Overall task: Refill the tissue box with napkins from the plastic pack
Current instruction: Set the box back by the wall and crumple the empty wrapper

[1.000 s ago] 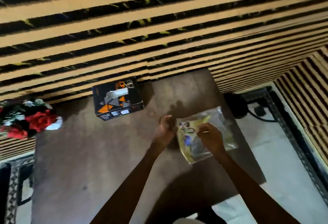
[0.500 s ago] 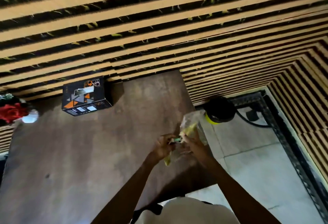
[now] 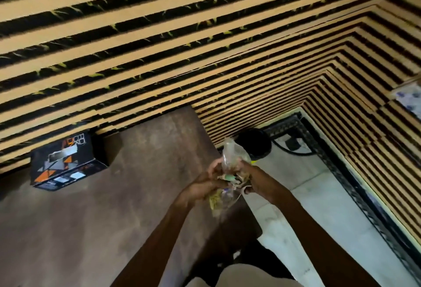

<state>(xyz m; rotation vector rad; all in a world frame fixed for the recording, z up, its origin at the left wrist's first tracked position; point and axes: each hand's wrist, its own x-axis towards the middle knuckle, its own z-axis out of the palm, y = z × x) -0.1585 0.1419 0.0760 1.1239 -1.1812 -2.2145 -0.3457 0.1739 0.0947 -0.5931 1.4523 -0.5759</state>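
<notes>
I held the plastic pack (image 3: 230, 170) of napkins up off the counter (image 3: 91, 218), gripped between both hands over its right-hand edge. My left hand (image 3: 205, 184) was closed on the pack's left side, fingers curled in. My right hand (image 3: 256, 179) was closed on its right side, pinching the crumpled film. The clear top of the pack stood up above my fingers; a printed yellowish part hung below them. Whether the film had already torn, I could not tell; the middle was a bunched blur.

The tissue box (image 3: 65, 161), dark with orange and grey triangles, sat well apart to my left at the back of the counter, against the striped wall (image 3: 159, 47). Its top slot showed a pale strip.

I judged that I was at the opening step: the pack was in hand, and nothing was going into the box yet. The next move would call for pulling the film apart, one hand against the other, then drawing the napkin stack out without scattering it and carrying it left to the box.
</notes>
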